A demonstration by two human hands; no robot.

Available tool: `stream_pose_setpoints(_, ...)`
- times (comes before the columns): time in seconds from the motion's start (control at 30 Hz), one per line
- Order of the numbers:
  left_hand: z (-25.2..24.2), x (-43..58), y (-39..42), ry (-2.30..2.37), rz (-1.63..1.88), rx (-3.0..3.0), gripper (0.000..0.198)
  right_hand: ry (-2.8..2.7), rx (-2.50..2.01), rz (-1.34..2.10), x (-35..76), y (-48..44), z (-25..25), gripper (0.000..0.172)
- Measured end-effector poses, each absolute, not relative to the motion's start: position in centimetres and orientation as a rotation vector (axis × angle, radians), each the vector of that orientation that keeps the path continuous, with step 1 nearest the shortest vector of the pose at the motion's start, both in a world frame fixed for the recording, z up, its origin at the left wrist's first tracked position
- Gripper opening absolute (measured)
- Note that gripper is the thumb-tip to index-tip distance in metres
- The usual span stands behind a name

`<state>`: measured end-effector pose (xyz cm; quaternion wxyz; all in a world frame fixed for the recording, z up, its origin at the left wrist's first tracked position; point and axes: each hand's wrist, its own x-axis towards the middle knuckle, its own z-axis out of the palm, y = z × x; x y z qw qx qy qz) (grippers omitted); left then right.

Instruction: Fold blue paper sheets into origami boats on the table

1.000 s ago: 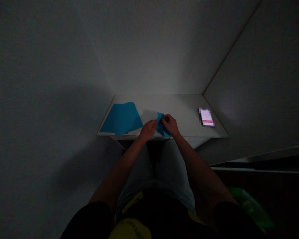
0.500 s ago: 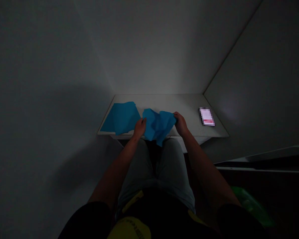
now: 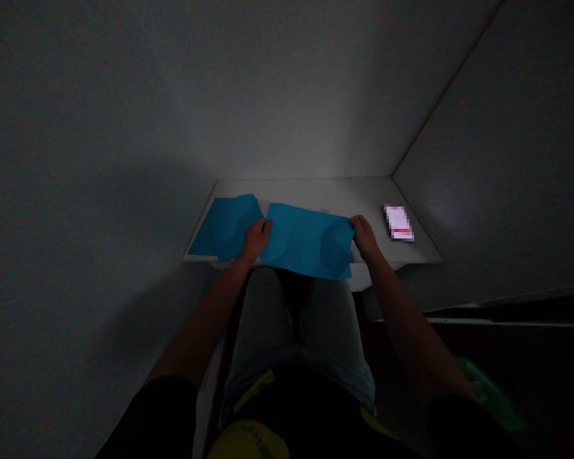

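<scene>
A thin blue cloth (image 3: 306,242) is stretched between my two hands, nearly flat, over the front edge of the small white table (image 3: 296,189). My left hand (image 3: 257,238) pinches its left side. At its upper right corner, my right hand (image 3: 363,234) grips with thumb and fingers. The lower edge of the cloth hangs past the table edge, above my knees. Further left, more blue cloth (image 3: 229,223) lies spread on the tabletop, partly behind my left hand.
A phone (image 3: 399,223) with a lit, pixelated screen lies at the table's right end. Walls close in the table at the back, left and right. Something green and shiny (image 3: 490,395) rests on the dark floor at lower right. The light is dim.
My hands have moved apart, the left one leftward and the right one rightward. The bunched, creased cloth between them is now pulled out flat and wide.
</scene>
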<state>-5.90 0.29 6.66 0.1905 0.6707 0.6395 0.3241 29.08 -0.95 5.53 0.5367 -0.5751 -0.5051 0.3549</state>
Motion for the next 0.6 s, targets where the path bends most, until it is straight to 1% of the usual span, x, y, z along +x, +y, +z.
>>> stream_pose_setpoints(0.07,7.8,-6.1,1.5,1.824,0.836,1.943,0.028,-1.221,-1.438,0.814,29.8,-0.6,5.3,0.042)
stream_pose_setpoints(0.13,9.1,-5.8,2.6,1.894,0.833,2.004,0.024,-1.223,-1.520,0.778,30.3,-0.5,5.0,0.040)
stream_pose_setpoints(0.17,9.7,-5.4,2.9,1.945,0.849,2.040,0.025,-1.213,-1.569,0.741,30.5,-0.5,4.8,0.038)
stream_pose_setpoints(0.27,10.1,-2.9,2.8,2.042,0.827,2.192,0.038,-1.195,-1.730,0.577,30.6,-0.9,3.7,0.030)
stream_pose_setpoints(0.37,8.2,0.9,0.7,1.886,0.651,2.359,0.046,-1.249,-1.838,0.448,30.8,-1.6,2.2,0.021)
stream_pose_setpoints(0.47,5.1,4.0,-1.5,1.840,0.499,2.341,0.061,-1.308,-1.910,0.280,31.6,-2.3,1.3,0.017)
stream_pose_setpoints(0.53,3.3,4.8,-2.0,1.839,0.434,2.307,0.071,-1.350,-1.924,0.128,32.4,-2.8,1.3,0.018)
stream_pose_setpoints(0.6,2.3,4.6,-1.5,1.759,0.388,2.337,0.076,-1.407,-1.901,0.015,33.0,-3.1,1.9,0.025)
